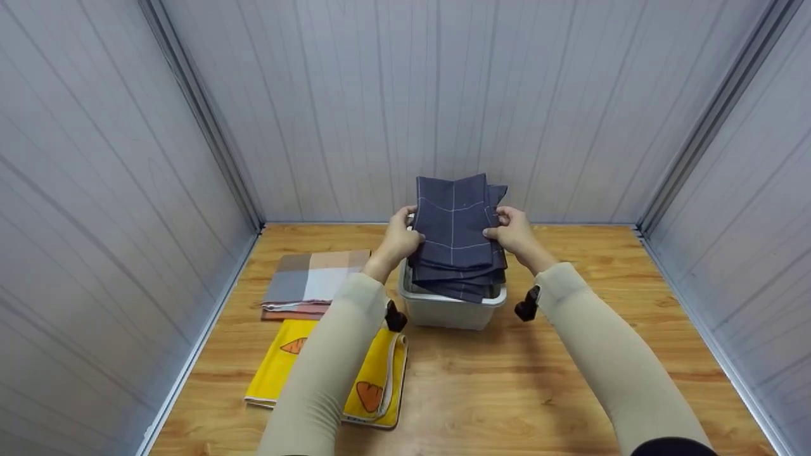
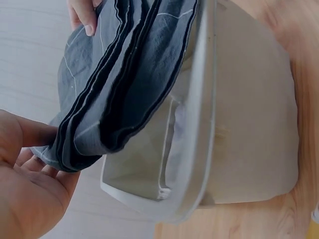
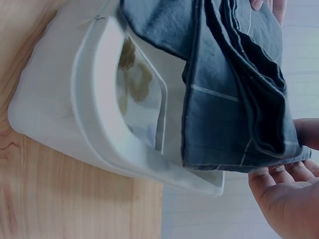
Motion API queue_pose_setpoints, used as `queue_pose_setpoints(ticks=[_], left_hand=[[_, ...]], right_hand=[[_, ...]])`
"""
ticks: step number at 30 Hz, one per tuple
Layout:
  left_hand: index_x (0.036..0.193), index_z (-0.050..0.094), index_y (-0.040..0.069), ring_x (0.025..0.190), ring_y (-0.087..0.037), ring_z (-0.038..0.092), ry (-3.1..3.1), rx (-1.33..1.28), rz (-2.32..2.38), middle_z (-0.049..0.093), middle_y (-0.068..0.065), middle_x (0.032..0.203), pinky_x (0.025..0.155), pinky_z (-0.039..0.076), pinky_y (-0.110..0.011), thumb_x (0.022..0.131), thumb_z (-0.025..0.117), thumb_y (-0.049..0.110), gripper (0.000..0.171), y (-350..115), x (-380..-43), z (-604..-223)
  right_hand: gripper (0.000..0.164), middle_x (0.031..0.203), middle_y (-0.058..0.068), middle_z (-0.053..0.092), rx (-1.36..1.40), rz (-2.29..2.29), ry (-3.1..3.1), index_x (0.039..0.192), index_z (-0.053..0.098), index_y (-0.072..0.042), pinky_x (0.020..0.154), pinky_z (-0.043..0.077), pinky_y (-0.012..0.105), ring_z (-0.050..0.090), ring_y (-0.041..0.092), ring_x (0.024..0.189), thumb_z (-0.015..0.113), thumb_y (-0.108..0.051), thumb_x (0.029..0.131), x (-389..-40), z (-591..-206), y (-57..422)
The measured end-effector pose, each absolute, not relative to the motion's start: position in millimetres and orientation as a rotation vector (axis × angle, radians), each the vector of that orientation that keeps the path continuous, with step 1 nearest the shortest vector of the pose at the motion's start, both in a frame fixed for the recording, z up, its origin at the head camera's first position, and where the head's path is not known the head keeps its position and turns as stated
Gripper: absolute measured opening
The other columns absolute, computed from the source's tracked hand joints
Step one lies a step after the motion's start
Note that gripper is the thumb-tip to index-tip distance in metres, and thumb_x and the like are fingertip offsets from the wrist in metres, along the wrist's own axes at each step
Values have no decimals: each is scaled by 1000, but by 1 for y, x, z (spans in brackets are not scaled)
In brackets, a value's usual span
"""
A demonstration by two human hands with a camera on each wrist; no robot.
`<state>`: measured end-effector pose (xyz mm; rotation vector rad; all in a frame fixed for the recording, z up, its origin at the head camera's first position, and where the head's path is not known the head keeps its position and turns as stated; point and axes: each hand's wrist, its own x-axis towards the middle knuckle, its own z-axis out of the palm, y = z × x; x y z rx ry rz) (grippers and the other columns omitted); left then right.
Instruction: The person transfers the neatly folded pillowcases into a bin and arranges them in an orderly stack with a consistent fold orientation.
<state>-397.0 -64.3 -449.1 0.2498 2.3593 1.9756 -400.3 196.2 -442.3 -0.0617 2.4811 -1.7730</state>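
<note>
A folded dark blue-grey cloth [image 1: 453, 221] with thin white check lines is held up over a pale plastic bin [image 1: 447, 315]. My left hand [image 1: 400, 237] grips its left edge, thumb in front and fingers behind. On the opposite edge my right hand [image 1: 514, 235] pinches the layers the same way. Several folded layers of the cloth [image 2: 129, 74] show in the left wrist view, hanging at the bin's rim [image 2: 199, 114]. From the right wrist, the lower flap of the cloth [image 3: 214, 119] overlaps the bin opening, and brownish patches [image 3: 134, 74] mark the bin's inside.
Left of the bin lies a folded checked cloth [image 1: 326, 278] in grey, white and tan. In front of it is a folded yellow cloth [image 1: 380, 380] with orange carrot prints, partly under my left sleeve. Pale panel walls [image 1: 538, 114] enclose the wooden table [image 1: 494, 392] behind and at both sides.
</note>
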Motion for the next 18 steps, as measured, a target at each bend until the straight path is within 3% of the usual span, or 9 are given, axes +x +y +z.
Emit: queue_pose_setpoints(ticks=[6,18], left_hand=[[154,45,-7,116,-31,68,2374,265,1981,65,-31,143,90,59,-37,85,49,-23,71,-63,-397,-461],[155,43,-9,117,-34,67,2378,221,1922,65,-33,142,99,59,-45,84,48,-22,72,-65,-394,-475]], right_hand=[[71,161,32,50,-44,-1742,2486,165,31,10,123,46,49,53,41,147,63,6,102,-401,-453,195],[67,160,35,48,-52,-1704,2473,162,34,11,124,45,49,51,42,148,63,5,101,-398,-471,194]])
